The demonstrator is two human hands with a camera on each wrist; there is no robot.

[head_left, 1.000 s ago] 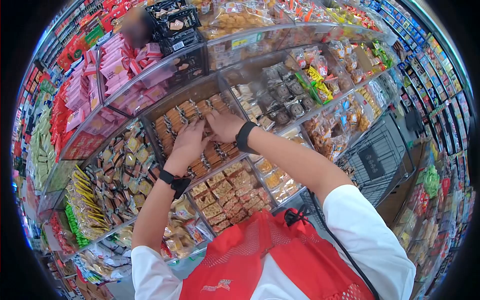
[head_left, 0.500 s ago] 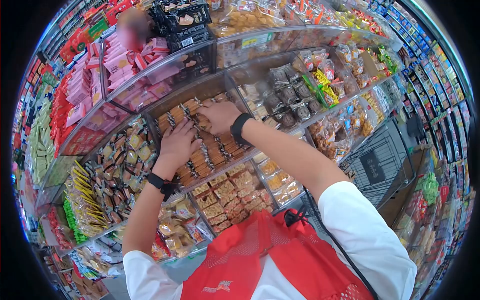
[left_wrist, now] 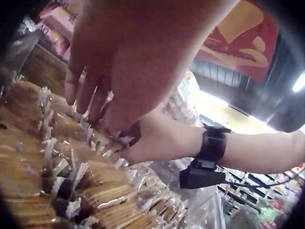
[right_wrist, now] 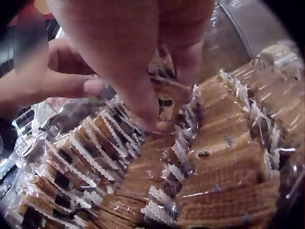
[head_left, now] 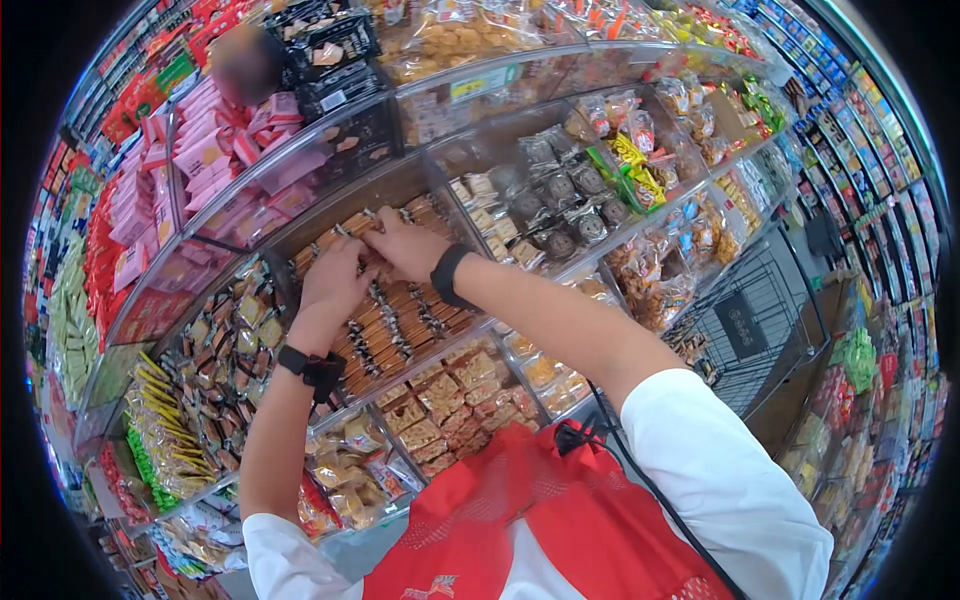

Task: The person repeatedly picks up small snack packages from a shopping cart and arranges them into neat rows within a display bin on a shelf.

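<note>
Rows of wrapped brown biscuits (head_left: 385, 315) fill a clear-walled bin. At the row's far end, my right hand (head_left: 408, 250) pinches a wrapped biscuit (right_wrist: 166, 106) between thumb and fingers, seen closely in the right wrist view. Just left of it is my left hand (head_left: 335, 283), its bent fingers down on the wrappers. The left thumb (right_wrist: 93, 87) touches clear wrapping beside the right hand. In the left wrist view, the left hand (left_wrist: 128, 57) partly covers the right hand (left_wrist: 155, 138); its fingertips lie among the crimped wrapper ends.
Clear dividers (head_left: 450, 205) border the bin, with nut bars (head_left: 445, 400) in front and mixed wrapped snacks (head_left: 225, 335) to the left. Pink packets (head_left: 205, 150) stand above at the back left. A wire cart (head_left: 745, 325) is at the right.
The left fingers have gone from spread over the rows to bent close by the right hand. In the head view, both hands and the bins now appear farther left.
</note>
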